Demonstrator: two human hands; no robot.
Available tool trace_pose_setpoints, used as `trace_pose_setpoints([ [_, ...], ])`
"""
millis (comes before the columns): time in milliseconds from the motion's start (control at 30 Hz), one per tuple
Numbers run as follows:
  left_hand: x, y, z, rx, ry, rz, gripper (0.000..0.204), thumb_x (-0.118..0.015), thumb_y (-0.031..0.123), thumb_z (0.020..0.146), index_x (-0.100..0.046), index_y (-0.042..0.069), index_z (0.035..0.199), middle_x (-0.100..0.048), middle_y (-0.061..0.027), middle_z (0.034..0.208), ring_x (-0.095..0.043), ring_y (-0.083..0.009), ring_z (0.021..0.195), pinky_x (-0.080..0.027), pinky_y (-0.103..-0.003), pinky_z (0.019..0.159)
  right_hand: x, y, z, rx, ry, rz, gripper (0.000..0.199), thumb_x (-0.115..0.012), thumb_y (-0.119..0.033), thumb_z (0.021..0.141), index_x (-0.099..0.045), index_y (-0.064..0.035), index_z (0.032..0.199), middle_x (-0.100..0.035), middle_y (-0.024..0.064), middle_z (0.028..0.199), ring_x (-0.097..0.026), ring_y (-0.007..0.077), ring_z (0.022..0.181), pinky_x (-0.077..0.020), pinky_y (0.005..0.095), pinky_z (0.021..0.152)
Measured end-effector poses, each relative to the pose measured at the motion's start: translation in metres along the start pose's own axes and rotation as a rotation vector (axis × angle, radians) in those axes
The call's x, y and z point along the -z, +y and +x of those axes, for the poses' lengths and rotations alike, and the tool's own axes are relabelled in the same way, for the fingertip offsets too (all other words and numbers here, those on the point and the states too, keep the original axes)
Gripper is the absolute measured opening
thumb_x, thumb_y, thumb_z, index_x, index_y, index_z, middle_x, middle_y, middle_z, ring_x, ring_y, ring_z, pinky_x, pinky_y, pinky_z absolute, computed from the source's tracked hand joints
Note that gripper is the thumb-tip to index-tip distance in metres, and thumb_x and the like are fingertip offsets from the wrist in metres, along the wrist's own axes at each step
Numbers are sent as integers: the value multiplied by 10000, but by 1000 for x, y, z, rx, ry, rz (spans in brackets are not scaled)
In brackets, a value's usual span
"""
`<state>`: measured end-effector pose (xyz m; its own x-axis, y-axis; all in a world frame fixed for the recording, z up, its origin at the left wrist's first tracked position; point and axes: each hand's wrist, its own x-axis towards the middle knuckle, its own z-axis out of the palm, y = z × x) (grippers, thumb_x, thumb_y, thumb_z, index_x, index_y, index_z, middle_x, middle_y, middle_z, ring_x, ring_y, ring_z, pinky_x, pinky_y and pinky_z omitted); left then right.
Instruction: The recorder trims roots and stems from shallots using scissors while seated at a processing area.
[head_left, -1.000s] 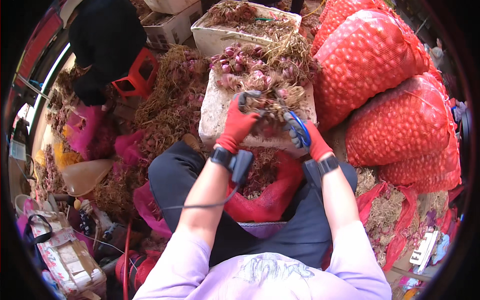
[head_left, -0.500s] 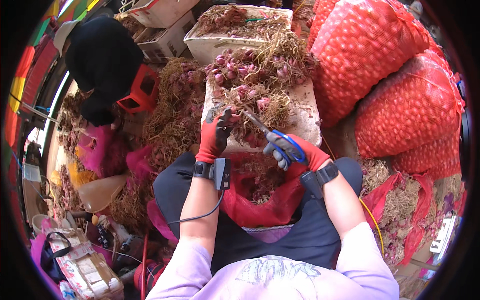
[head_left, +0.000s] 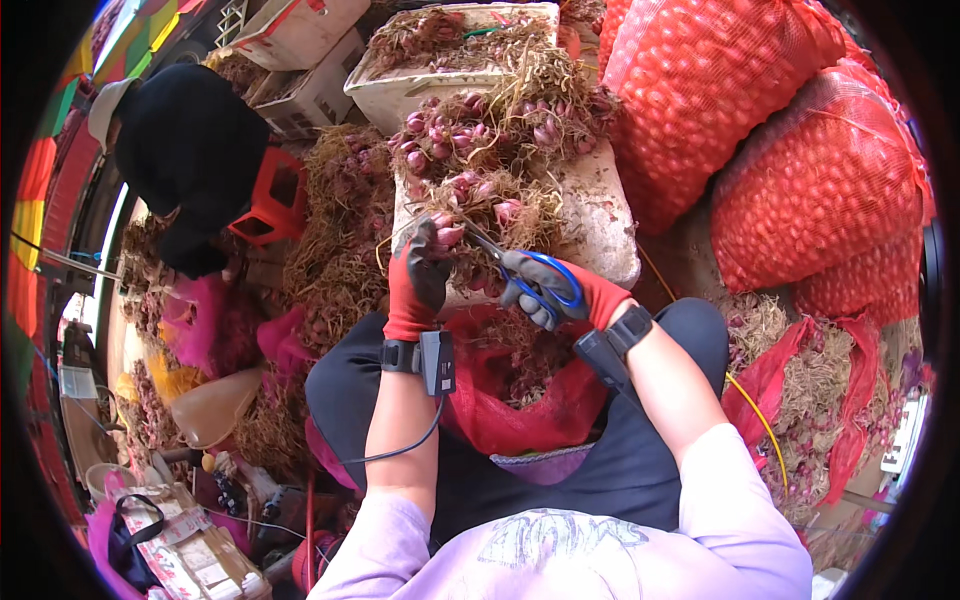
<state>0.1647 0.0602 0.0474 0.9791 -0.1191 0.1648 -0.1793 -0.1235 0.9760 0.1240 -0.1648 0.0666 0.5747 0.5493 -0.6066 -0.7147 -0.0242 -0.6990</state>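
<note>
From the head camera we see our left hand (head_left: 415, 285), in a red and grey glove, closed around a bunch of shallots (head_left: 450, 237) at the near edge of the white foam box (head_left: 600, 225). Our right hand (head_left: 555, 290) grips blue-handled scissors (head_left: 530, 275), blades pointing at the bunch's stringy roots. We judge we are mid-trim, cutting roots from bulbs. The next cut calls for keeping the blades close under the bulbs and clear of the left fingers. A red mesh bag (head_left: 520, 400) lies open on our lap below; filled red sacks (head_left: 800, 190) stand at the right.
</note>
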Motion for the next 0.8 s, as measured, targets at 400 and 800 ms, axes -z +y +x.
trace_pose_setpoints([
  [400, 19, -12, 1, 288, -324, -1588, 184, -506, 236, 924, -562, 64, 960, -600, -22, 903, -586, -162, 816, -489, -284, 680, -16, -9, 11, 104, 338, -6, 391, -615, -468, 822, -663, -80, 837, -430, -43, 509, -400, 74, 386, -289, 236, 379],
  [800, -53, 41, -117, 394, -83, -1575, 320, -487, 273, 945, -448, 49, 1170, -497, -30, 1019, -476, -184, 966, -383, -338, 919, -38, 38, -73, 467, 277, 96, 370, -744, -205, 758, -573, -53, 1049, -632, 19, 826, -561, 70, 577, -449, 207, 514],
])
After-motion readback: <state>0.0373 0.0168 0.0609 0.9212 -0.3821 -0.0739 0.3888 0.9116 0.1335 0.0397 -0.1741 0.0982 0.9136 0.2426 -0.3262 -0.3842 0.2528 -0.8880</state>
